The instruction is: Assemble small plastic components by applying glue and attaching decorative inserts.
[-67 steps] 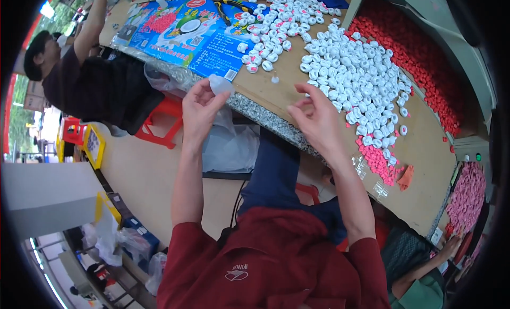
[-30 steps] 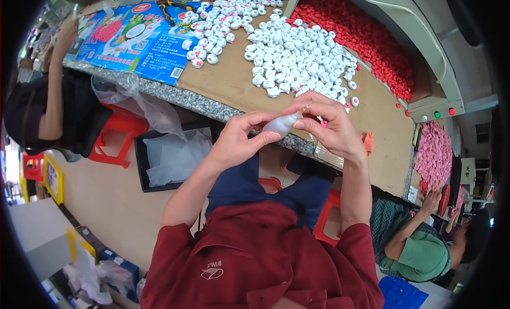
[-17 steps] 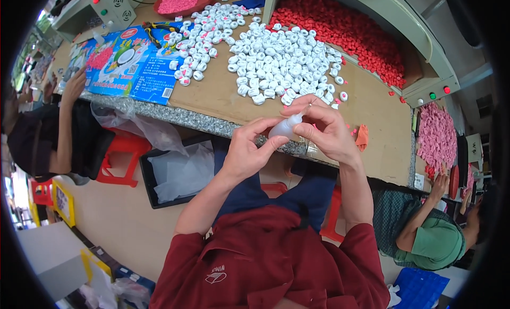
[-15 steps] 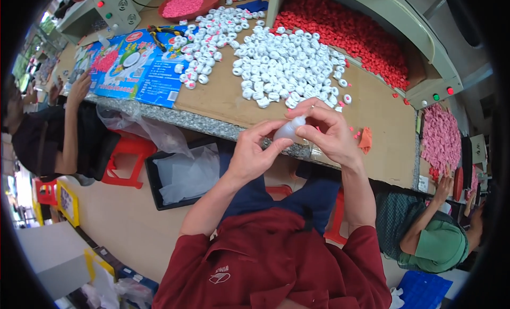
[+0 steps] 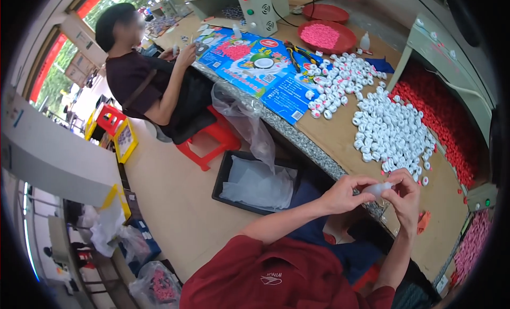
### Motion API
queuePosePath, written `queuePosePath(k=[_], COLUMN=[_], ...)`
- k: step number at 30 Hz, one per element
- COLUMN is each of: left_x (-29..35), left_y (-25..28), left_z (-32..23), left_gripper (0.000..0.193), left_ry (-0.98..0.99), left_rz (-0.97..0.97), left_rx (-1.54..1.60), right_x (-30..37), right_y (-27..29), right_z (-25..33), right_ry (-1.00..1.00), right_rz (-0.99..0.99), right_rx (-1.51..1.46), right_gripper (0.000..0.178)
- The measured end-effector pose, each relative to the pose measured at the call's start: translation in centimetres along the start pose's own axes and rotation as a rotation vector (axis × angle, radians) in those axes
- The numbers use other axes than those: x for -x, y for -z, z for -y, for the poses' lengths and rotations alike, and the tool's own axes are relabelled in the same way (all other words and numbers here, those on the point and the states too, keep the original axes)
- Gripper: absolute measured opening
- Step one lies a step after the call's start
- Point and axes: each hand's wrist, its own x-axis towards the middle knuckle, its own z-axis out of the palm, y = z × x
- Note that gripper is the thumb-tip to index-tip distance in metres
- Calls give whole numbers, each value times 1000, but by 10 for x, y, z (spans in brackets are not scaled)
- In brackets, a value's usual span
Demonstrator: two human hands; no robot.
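A: ok so what's actually being held here, and where?

B: A small, whitish squeeze bottle (image 5: 377,190) is held up between both hands, by the near edge of the table (image 5: 336,137), tilted well over with the neck end toward the right. The rounded body is pinched by the left hand (image 5: 342,196), with thumb and fingers parted only as wide as the plastic. The neck end is gripped by the right hand (image 5: 406,198), its fingers nearly together. Whether a tiny cap is pinched there too can't be told, it's too small.

A: and how is that best handled tho?

B: Judging by the grip, the body is best held lightly — a soft-looking bottle like that is probably made to leak by a hard squeeze. Any fine work at the neck is better left to the right fingertips, with the left used just as a steady clamp.

A: anything to be watched nearby?

B: White pieces (image 5: 393,129) are heaped on the table just beyond the right hand, so drips over them are best avoided. An orange scrap (image 5: 423,222) is seen beside that hand too.
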Motion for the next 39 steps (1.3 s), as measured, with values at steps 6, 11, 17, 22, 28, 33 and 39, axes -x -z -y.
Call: queuePosePath(k=[6,11,17,22,28,33,39], left_x=[1,1,-1,-2,4,-1,-10], left_y=[7,10,10,1,-15,-21,-18], left_z=[-1,-2,5,12,14,9,-3], left_gripper=[30,31,34,37,39,38,35], left_ry=[6,25,26,85,94,157,62], left_rz=[29,16,61,170,195,224,58], left_rx=[15,32,26,233,320,207,34], right_x=[-6,-13,-10,0,17,32,11], right_y=[-5,-2,-4,6,14,14,13], right_z=[21,13,20,20,5,7,4], right_ry=[-37,51,-83,-11,10,-33,91], right_rz=[87,97,69,104,127,-2,-63], right_rx=[2,228,10,57,-31,-169,87], right_gripper=[28,22,28,20,20,22,18])
